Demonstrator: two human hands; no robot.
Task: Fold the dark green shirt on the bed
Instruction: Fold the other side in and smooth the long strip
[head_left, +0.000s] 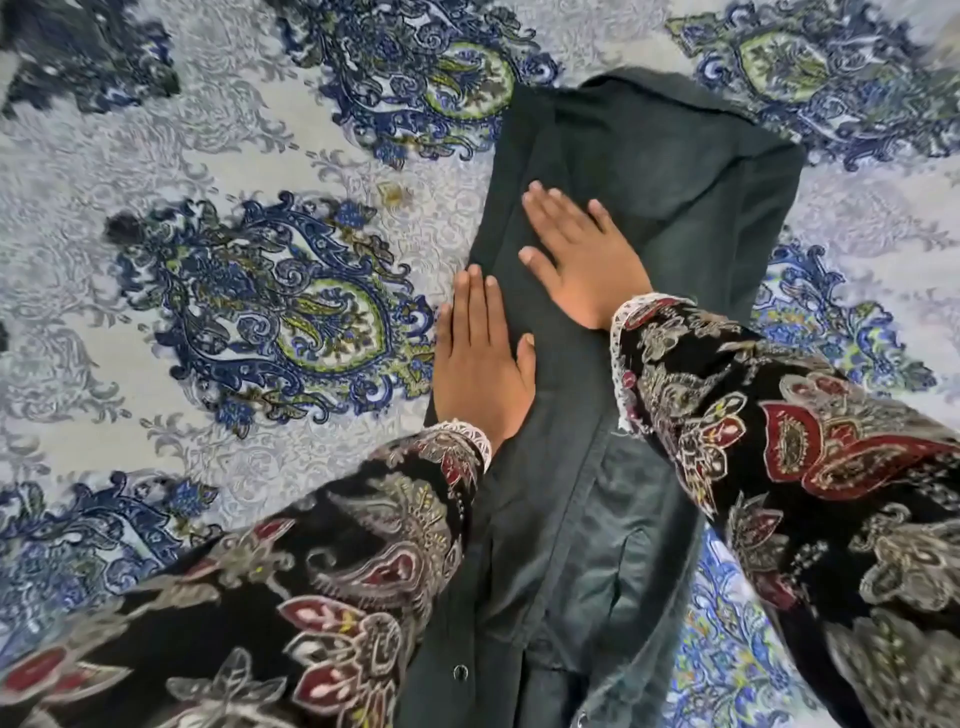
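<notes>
The dark green shirt (670, 171) lies on the bed as a long narrow strip, its sides folded in, running from the bottom of the view up to the top right. Buttons show on its near end at the bottom. My left hand (480, 364) rests flat, palm down, on the shirt's left edge, with its outer fingers over the bedsheet. My right hand (582, 260) lies flat on the middle of the shirt, fingers spread and pointing up-left. Neither hand grips the cloth. Both forearms wear black patterned sleeves with white lace cuffs.
The bedsheet (208, 156) is pale grey with large blue and green paisley motifs and surrounds the shirt on both sides. A dark piece of cloth (78, 47) shows at the top left corner.
</notes>
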